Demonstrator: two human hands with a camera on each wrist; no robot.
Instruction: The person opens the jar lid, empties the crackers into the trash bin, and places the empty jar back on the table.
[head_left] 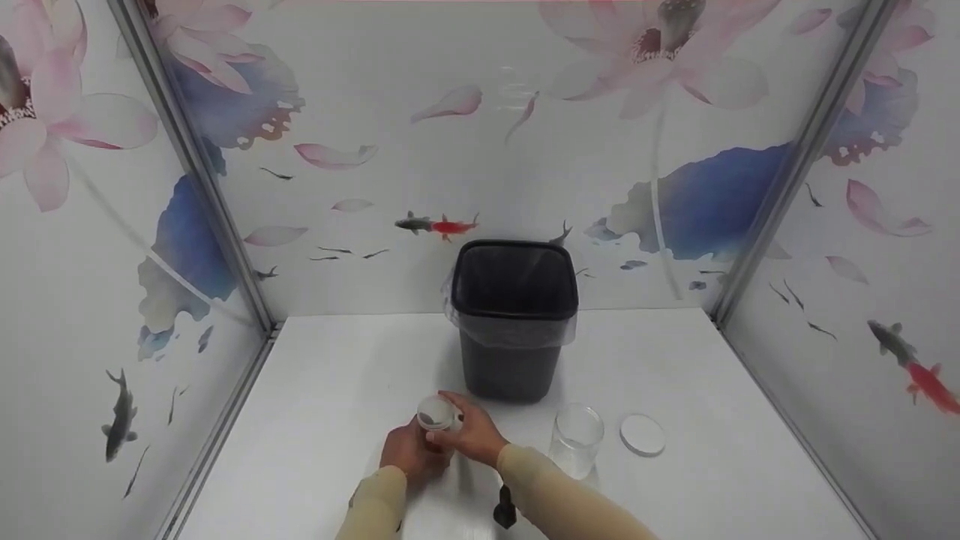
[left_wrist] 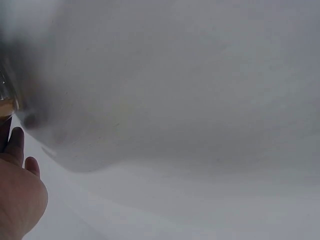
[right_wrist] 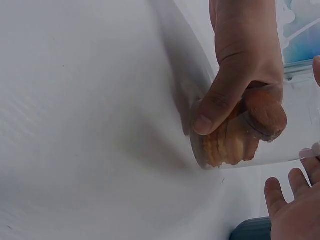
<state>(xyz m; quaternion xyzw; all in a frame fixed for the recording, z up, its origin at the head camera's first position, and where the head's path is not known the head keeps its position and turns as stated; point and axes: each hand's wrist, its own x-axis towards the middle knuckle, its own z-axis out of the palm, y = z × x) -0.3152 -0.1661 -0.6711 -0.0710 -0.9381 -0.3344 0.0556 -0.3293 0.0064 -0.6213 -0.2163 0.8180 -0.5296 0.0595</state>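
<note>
My left hand (head_left: 415,455) wraps round a clear jar (right_wrist: 300,117), its thumb lying along the wall near the base. Brown-orange sandwich biscuits (right_wrist: 232,145) fill the bottom of the jar. At the jar's top end, my right hand (head_left: 478,433) grips with thumb and fingers on opposite sides of the round whitish top. The jar's top end is cut off in the right wrist view. Only a sliver of the jar (left_wrist: 7,95) shows at the left edge of the left wrist view. Both hands are in front of the bin.
A dark bin (head_left: 510,367) with a clear liner stands behind the hands. Right of it are a second clear jar (head_left: 577,439) and a flat white lid (head_left: 643,435) on the white table (head_left: 337,375). Printed panels (head_left: 375,277) enclose the back and sides.
</note>
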